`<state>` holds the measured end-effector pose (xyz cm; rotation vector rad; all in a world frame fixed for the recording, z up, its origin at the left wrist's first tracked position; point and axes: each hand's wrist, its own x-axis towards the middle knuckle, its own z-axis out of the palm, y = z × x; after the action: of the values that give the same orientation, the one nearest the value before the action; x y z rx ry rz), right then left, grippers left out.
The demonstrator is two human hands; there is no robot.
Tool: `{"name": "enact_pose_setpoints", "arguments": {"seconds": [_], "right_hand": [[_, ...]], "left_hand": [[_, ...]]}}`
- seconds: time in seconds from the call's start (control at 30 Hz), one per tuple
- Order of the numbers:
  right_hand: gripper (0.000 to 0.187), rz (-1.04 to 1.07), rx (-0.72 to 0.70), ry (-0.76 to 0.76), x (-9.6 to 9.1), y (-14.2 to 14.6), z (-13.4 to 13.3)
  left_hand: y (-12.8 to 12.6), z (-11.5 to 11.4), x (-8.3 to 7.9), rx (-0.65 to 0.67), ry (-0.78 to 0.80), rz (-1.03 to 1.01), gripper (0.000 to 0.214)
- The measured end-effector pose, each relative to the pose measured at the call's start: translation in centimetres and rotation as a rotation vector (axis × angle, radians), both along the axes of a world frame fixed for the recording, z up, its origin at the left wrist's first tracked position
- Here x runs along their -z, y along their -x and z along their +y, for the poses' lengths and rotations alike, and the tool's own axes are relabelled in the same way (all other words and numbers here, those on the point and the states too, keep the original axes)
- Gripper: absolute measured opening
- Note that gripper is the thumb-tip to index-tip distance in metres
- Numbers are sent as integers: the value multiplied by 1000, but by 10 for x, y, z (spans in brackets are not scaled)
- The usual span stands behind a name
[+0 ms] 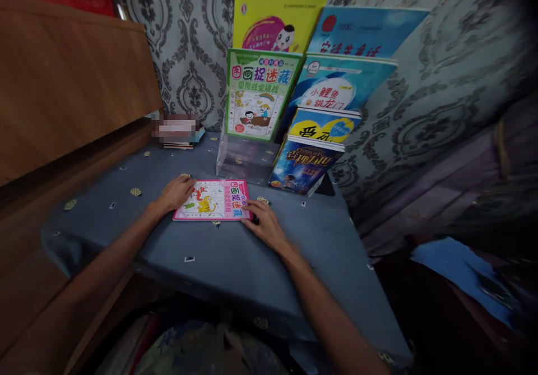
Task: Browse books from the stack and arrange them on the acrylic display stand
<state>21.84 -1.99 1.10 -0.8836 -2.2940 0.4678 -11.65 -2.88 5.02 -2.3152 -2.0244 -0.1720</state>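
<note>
A pink picture book (214, 200) lies on the blue table cover, its title turned sideways along the right end. My left hand (179, 191) holds the book's left edge near its upper corner, fingers resting over the cover. At the opposite end, my right hand (265, 223) grips the right edge, the thumb near the lower corner and the fingers over the edge. Just behind stands a clear acrylic book rack (241, 159), and in its left column a green picture book (263, 95) leans upright with a yellow book (279, 22) behind it.
The rack's right column carries a dark blue book (306, 162), a blue and yellow book (325, 125), a teal book (344, 83) and a blue book (367, 30). A small book stack (179, 134) sits at the back left. A wooden cabinet (75, 78) borders the left; patterned wallpaper stands behind.
</note>
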Motion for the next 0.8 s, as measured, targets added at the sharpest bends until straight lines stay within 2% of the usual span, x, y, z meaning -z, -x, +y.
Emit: {"name": "enact_pose_setpoints", "arguments": {"seconds": [0.07, 0.17, 0.27, 0.37, 0.43, 0.57, 0.67, 0.8], "right_hand": [[31, -36, 59, -10, -3, -6, 4], [28, -104, 209, -29, -8, -15, 10], [24, -178, 379, 3, -10, -18, 11], [21, -201, 427, 44, -10, -15, 7], [21, -162, 383, 58, -11, -11, 4], [24, -51, 282, 124, -13, -3, -1], [25, -5, 284, 166, -14, -2, -1], [25, 41, 308, 195, -15, -3, -1]], "left_hand": [[-7, -15, -12, 15, 44, 69, 40], [-22, -47, -26, 118, 181, 61, 37], [-48, -79, -26, 216, 284, -13, 40], [-74, -96, -19, 223, 254, 4, 42], [-87, -96, -16, 208, 236, 27, 40], [-98, -80, -15, 144, 141, 93, 34], [-98, -66, -7, 86, 52, 107, 38], [-95, -49, 9, 119, 20, 14, 46]]}}
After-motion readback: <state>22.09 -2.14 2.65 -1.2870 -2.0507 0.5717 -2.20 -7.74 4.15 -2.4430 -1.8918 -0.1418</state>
